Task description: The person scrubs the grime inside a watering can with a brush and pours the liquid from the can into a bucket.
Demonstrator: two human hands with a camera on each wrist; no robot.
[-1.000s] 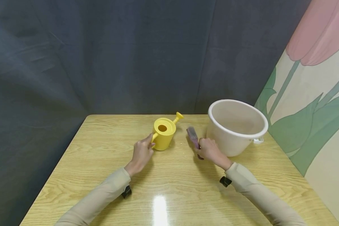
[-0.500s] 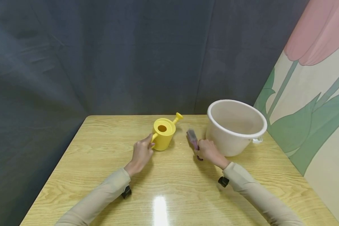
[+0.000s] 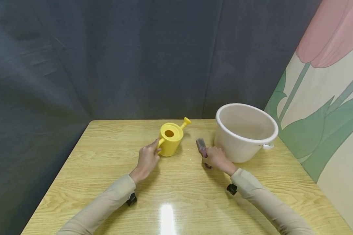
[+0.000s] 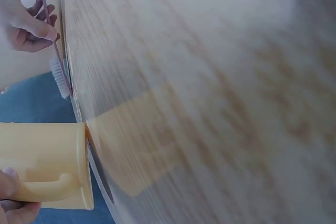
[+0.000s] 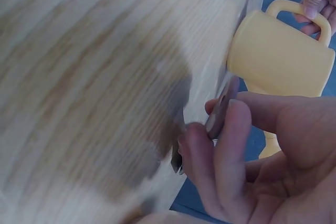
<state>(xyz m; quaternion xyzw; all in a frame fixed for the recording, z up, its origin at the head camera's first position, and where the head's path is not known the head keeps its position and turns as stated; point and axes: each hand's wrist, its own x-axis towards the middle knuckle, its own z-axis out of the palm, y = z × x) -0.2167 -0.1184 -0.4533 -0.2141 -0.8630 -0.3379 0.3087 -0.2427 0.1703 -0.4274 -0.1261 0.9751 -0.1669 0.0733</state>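
Observation:
A yellow watering can (image 3: 170, 145) stands upright on the wooden table, its spout toward the far right. My left hand (image 3: 147, 159) grips its handle; in the left wrist view the fingers wrap the handle (image 4: 50, 190). To the right, my right hand (image 3: 218, 158) holds a scrub brush (image 3: 201, 147) with a purple handle and pale bristles, low over the tabletop. The left wrist view shows the bristles (image 4: 59, 78) facing away from the table surface. From the right wrist, the handle end (image 5: 223, 106) sits pinched between thumb and fingers; the bristles are hidden there.
A large white bucket (image 3: 234, 148) stands right beside and behind my right hand, with a white handle fitting (image 3: 268, 146) on its right side. A dark curtain (image 3: 153, 65) hangs behind the table's far edge. A wall painted with flowers (image 3: 335, 98) borders the right side.
My right hand and the brush have shifted slightly toward me, the brush head most visibly. The left hand and the watering can stay in place.

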